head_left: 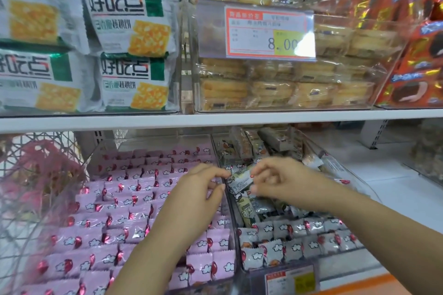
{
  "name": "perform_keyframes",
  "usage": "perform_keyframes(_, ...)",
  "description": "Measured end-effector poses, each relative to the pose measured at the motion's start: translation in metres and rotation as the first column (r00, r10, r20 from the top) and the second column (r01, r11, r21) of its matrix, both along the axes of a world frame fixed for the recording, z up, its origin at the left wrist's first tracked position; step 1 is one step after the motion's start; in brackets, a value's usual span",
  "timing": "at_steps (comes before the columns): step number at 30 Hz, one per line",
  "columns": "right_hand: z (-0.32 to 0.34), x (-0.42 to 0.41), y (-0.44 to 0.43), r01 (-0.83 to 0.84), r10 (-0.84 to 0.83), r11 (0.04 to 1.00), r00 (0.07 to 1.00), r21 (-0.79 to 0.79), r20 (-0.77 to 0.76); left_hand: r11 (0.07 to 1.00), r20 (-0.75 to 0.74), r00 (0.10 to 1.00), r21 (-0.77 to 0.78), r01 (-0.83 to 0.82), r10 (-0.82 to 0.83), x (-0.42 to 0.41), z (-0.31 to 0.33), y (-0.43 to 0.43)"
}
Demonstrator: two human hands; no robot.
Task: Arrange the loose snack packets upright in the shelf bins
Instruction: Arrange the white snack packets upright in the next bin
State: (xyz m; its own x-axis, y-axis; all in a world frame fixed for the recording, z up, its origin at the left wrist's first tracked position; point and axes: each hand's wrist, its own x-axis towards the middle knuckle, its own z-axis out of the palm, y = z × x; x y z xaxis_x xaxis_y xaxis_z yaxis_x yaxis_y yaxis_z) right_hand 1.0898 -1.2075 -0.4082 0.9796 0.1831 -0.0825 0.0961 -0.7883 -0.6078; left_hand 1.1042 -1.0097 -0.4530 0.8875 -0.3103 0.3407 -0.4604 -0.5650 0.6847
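Note:
Two clear shelf bins sit side by side on the lower shelf. The left bin (96,151) holds rows of upright pink snack packets (124,199). The right bin (354,182) has upright grey-white packets (287,242) in its front rows and loose dark and green packets (251,143) piled behind. My right hand (275,178) pinches a small grey-and-dark packet (239,181) above the divider between the bins. My left hand (201,189) hovers beside it with curled fingers, its fingertips at the packet's left end; whether they grip it is unclear.
A white shelf board (215,118) runs above the bins. Over it stand biscuit bags (129,19), a clear bin of cakes with a price tag (268,31), and red packs (417,67). A wire basket (36,175) stands at the left. A price label (290,280) fronts the right bin.

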Motion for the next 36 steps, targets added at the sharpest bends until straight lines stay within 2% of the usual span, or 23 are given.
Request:
perform_keyframes(2, -0.009, 0.009, 0.004, -0.071, 0.046, 0.992, 0.971, -0.1, -0.233, 1.0, -0.007, 1.0, -0.011, 0.008, -0.008, 0.0, 0.0, 0.0)
perform_keyframes(3, -0.014, 0.014, 0.006, -0.095, 0.048, 0.984, 0.957, -0.152, -0.287, 1.0, -0.011, 1.0, -0.014, 0.012, -0.012, 0.0, 0.0, 0.0)
perform_keyframes(6, -0.027, 0.025, 0.012, -0.147, 0.059, 0.959, 0.94, -0.244, -0.337, 0.999, -0.007, 1.0, -0.029, 0.027, -0.027, 0.0, -0.001, 0.0)
perform_keyframes(11, -0.038, 0.03, 0.016, -0.141, 0.037, 0.949, 0.937, -0.281, -0.348, 1.0, 0.003, 1.0, -0.016, 0.022, -0.022, 0.003, -0.002, 0.0)
perform_keyframes(17, -0.049, 0.033, 0.011, -0.015, -0.029, 0.99, 0.951, -0.138, -0.308, 1.0, 0.012, 1.0, 0.009, 0.007, -0.007, 0.005, -0.002, -0.004)
perform_keyframes(21, -0.049, 0.034, 0.01, 0.105, -0.094, 0.994, 0.961, 0.025, -0.26, 1.0, 0.005, 1.0, 0.022, -0.001, 0.0, 0.003, -0.001, -0.005)
perform_keyframes(23, -0.048, 0.032, 0.012, 0.128, -0.111, 0.99, 0.969, 0.063, -0.219, 1.0, 0.001, 1.0, 0.023, -0.002, 0.002, 0.001, 0.0, -0.005)
perform_keyframes(26, -0.044, 0.026, 0.018, 0.067, -0.061, 0.997, 0.99, 0.047, -0.125, 1.0, 0.003, 1.0, 0.025, -0.004, 0.004, 0.0, 0.001, -0.005)
perform_keyframes(29, -0.034, 0.012, 0.02, 0.017, -0.019, 0.999, 0.999, 0.052, 0.032, 0.999, 0.002, 1.0, 0.039, -0.011, 0.011, 0.0, 0.001, -0.004)
perform_keyframes(31, -0.025, -0.003, 0.017, 0.043, -0.06, 0.993, 0.987, 0.114, 0.152, 0.999, 0.009, 1.0, 0.045, -0.016, 0.015, 0.0, 0.0, -0.003)
perform_keyframes(34, -0.015, -0.027, 0.005, 0.085, -0.152, 0.978, 0.916, 0.19, 0.37, 0.998, 0.01, 1.0, 0.062, -0.023, 0.022, 0.0, 0.0, -0.003)
perform_keyframes(36, -0.011, -0.04, -0.008, 0.12, -0.241, 0.96, 0.817, 0.253, 0.524, 0.998, 0.0, 1.0, 0.063, -0.022, 0.022, 0.0, 0.0, -0.003)
